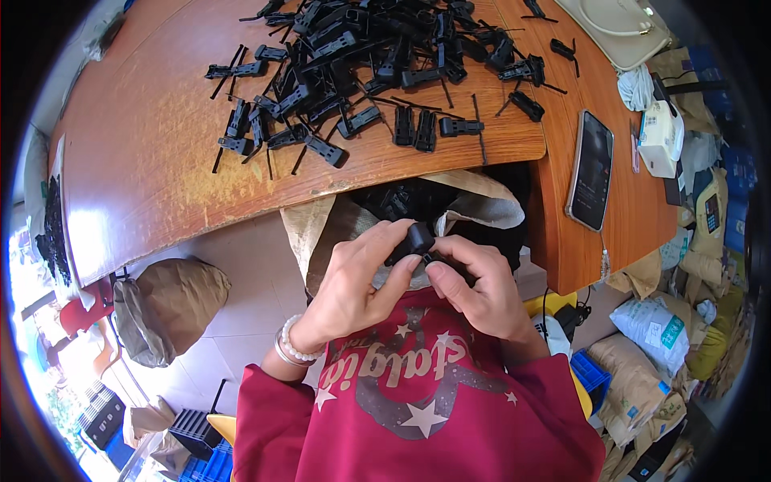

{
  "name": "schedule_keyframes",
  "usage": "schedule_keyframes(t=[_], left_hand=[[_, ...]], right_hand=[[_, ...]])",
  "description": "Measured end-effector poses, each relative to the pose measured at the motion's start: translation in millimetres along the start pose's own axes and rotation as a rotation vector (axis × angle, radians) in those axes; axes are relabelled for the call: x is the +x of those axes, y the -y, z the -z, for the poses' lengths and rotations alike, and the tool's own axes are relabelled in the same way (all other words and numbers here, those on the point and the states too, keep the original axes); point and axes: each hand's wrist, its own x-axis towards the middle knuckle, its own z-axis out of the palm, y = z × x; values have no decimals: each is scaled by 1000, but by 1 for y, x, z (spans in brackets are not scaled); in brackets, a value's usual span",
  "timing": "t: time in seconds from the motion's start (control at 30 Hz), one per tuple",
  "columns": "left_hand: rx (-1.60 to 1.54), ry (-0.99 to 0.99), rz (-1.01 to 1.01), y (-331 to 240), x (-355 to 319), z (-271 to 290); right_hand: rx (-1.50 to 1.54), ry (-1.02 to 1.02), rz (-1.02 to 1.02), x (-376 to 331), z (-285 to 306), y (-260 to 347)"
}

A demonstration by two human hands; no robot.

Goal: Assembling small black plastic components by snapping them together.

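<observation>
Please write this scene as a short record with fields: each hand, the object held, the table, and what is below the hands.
left hand: grips the small black plastic part from the left
right hand: pinches the same part from the right
table: wooden, with a pile of black plastic clips and a smartphone
below hands: open sack with more black parts
wrist: bead bracelet on the left

A phone lies on the wooden worktop near a cream bag; brown sacks sit on the floor.
</observation>
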Motion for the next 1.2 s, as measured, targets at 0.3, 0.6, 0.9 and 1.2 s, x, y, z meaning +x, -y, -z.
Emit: schedule_keyframes(t=[0.3, 0.6, 0.9, 1.2], left_hand=[[434, -6, -225, -9, -1, 0], [-80, -52, 86, 7, -2, 2], [457, -35, -32, 20, -5, -3], [61, -124, -5, 5, 14, -12]], right_hand=[[115, 59, -148, 0, 4, 3], [336, 94, -272, 6, 1, 0], [-884, -573, 300, 79, 59, -36], [-253, -340, 47, 30, 28, -17]])
